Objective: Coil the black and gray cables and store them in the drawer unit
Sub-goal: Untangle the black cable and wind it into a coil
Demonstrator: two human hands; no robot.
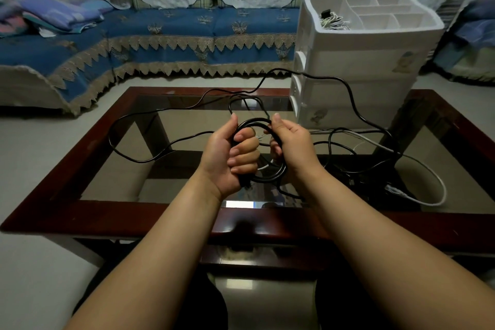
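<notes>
Two bare forearms reach out from the bottom of the view, and between them hangs a small coil of thin black rubber cable (263,153), lifted above the dark glass-topped desk with its reddish wooden frame (150,213) so the loops can form freely instead of dragging. Left hand (230,153) acts as the anchor: its fingers (245,154) are curled tight round the gathered turns, thumb upright, which keeps the finished loops from springing apart. Right hand (290,146) grips the opposite side of the coil, fingers wrapped round the strand — seemingly placed to feed the next turn across. Most of the black cable is uncoiled and trails in wide bends over the glass toward the far side, so the coiling looks only begun. A pale gray cable (431,169) lies loose on the desk to the right, untouched, beside a dark tangle. At the far right corner stands the white plastic drawer unit (356,72), its top tray open with dividers and a few small cords inside — close enough to reach once the coil is finished.
</notes>
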